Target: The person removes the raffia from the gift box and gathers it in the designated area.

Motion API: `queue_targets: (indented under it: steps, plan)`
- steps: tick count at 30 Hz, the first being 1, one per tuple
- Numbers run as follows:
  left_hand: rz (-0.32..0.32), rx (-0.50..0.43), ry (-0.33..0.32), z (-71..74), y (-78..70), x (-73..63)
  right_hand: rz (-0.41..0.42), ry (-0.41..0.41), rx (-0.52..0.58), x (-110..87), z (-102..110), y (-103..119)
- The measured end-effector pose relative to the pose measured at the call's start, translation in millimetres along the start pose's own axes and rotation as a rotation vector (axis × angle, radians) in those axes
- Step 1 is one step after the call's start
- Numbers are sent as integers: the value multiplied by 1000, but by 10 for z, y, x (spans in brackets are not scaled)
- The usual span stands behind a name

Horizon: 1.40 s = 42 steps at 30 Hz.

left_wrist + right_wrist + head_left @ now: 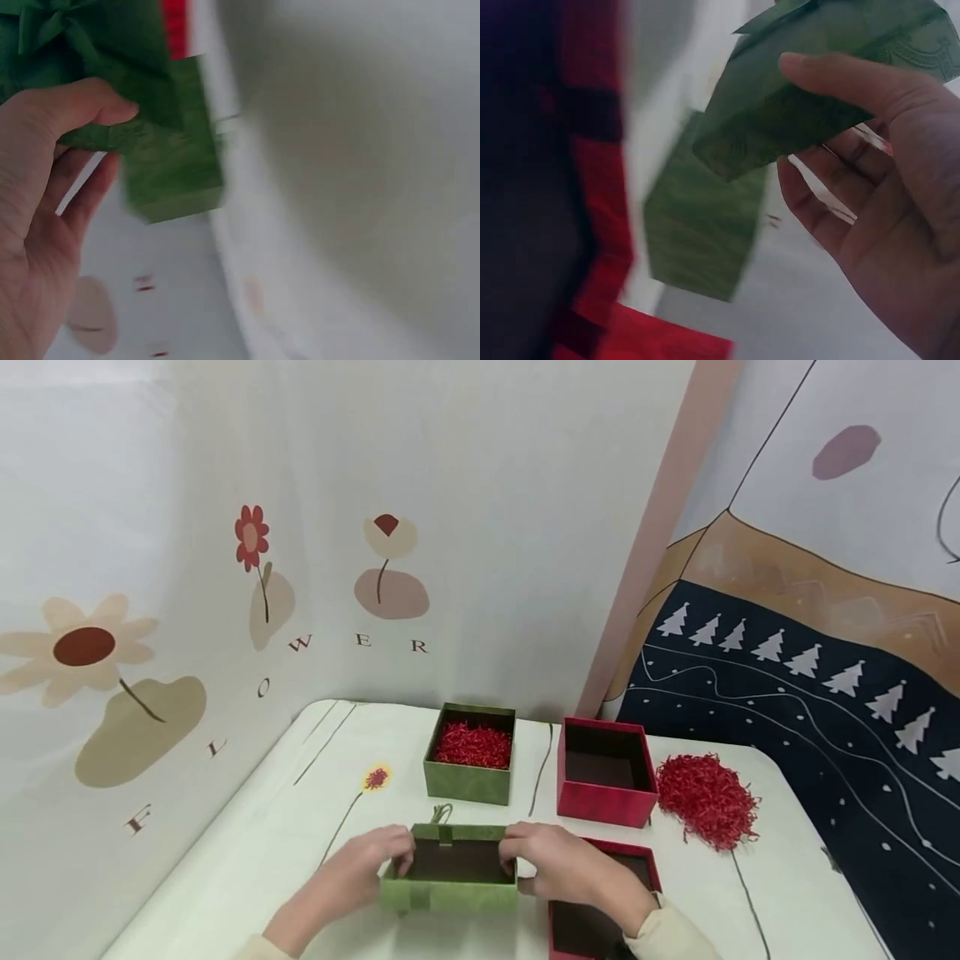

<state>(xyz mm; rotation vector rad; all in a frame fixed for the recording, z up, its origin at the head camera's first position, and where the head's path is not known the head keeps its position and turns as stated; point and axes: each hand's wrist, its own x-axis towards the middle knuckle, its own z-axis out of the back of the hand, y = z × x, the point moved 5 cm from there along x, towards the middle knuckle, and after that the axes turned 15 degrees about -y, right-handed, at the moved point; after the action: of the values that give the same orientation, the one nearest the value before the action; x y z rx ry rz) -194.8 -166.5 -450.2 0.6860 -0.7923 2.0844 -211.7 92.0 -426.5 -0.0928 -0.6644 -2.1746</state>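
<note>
A green gift box lid [450, 897] is held between both hands, its dark brown inside facing the head camera. My left hand [358, 870] grips its left end, fingers over the rim. At the right end, my right hand [557, 862] grips the lid the same way. Both wrist views show a thumb pressed on the lid's outside, and a green ribbon bow [51, 30] appears there in the left wrist view. Just behind the lid stands a green box [468, 782], open at the top, with red shredded paper [472, 746] inside.
To the right stands an open red box [606, 802] with a dark inside. A red lid [654, 870] lies partly under the right forearm, inside up. A heap of red paper shreds [708, 802] rests on the white tablecloth [375, 727] at the far right.
</note>
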Motion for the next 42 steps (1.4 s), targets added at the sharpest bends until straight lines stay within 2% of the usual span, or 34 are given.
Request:
queue_targets:
  steps: [3, 5, 8, 14, 21, 25, 34, 39, 42]
  plan:
    - [-109, 67, -1, -125, 13, -143, 20, 37, -48, -33, -166, -14]
    - [-163, 96, -12, -183, 19, -190, 29, 54, -55, -55, -248, -20]
    - [-193, 110, -13, -234, 31, -216, 35, 80, -56, -77, -329, -27]
    - [-191, 165, 44, -284, 34, -194, 38, 77, -74, -76, -368, -36]
    - [-210, 195, 103, -335, 58, -214, 151, 35, -141, -84, -481, -7]
    - [-209, 194, 132, -361, 69, -264, 161, 50, -147, -109, -543, 4]
    - [-206, 228, 115, -363, 43, -278, 144, 63, -150, -111, -568, 2]
    - [-227, 226, 137, -356, 23, -246, 160, 50, -154, -133, -555, 30]
    - [-195, 195, 140, -259, -45, -182, 139, 51, -114, -141, -473, 86]
